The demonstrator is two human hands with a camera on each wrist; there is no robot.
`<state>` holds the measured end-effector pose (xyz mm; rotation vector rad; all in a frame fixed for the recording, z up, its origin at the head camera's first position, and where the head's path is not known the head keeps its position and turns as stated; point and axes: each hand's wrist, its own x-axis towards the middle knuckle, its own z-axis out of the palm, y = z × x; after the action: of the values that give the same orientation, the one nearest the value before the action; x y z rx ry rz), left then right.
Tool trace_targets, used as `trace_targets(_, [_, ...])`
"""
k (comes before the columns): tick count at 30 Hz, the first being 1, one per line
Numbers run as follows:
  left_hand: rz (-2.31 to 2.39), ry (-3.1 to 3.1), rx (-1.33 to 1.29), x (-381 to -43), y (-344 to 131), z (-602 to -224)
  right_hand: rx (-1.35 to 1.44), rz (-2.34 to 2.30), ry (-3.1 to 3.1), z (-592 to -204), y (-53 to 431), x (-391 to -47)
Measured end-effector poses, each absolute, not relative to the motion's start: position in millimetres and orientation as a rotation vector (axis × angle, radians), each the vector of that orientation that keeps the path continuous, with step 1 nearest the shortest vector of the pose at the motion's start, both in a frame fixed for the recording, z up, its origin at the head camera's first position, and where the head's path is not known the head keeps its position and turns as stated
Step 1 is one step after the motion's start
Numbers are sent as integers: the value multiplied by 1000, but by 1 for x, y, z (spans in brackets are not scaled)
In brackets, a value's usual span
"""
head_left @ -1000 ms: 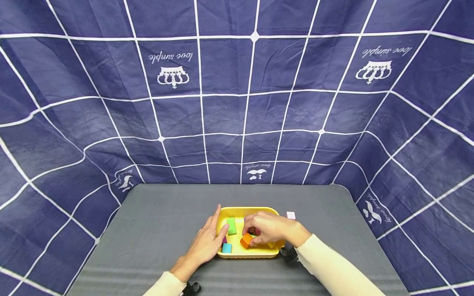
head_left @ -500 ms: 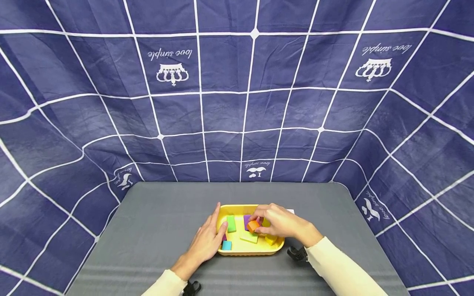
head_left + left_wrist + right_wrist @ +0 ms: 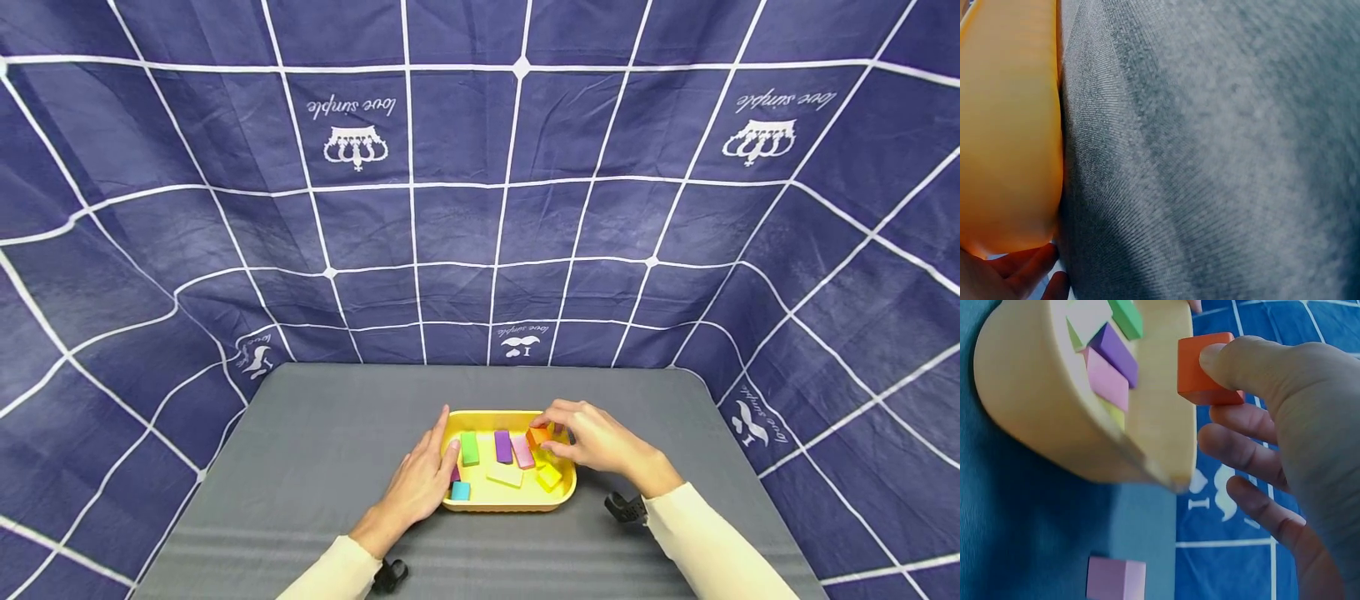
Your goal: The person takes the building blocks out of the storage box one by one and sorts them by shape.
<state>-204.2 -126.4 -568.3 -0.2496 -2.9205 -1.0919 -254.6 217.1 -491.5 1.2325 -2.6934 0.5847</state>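
My right hand (image 3: 603, 439) pinches an orange block (image 3: 1192, 369) between thumb and forefinger, over the back right part of a yellow plastic tray (image 3: 510, 506). The other fingers of that hand are spread apart. My left hand (image 3: 416, 479) rests along the tray's left end, fingers fairly straight and thumb over the rim. In the tray lie a green block (image 3: 469, 448), a purple block (image 3: 503, 447), a pink block (image 3: 522, 452), a pale yellow block (image 3: 505, 475), a bright yellow block (image 3: 549, 477) and a blue block (image 3: 461, 491). A dark magenta block is partly hidden by my left hand.
A pinkish cube (image 3: 1116, 578) sits on the table outside the tray, visible in the right wrist view and hidden in the head view. The grey table (image 3: 322, 450) is bordered behind and on both sides by blue cloth (image 3: 450, 233) with white lines.
My right hand has lifted the orange block from the tray's middle and carried it right and back, uncovering the purple, pink and pale yellow blocks. My left hand stays at the tray's left end.
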Motion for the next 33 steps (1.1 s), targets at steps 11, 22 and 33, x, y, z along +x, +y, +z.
trace_targets(11, [-1061,-2893,-269,-206,-127,-568,1148,670,-2681,-492,242,-256])
trace_targets(22, [-1068,-2928,-265,-205,-126,-571,1043,673,-2671,-492,263,-257])
trace_targets(33, [-1047,-2921,-269,-203,-127,-569,919,648,-2699,-493,288,-256])
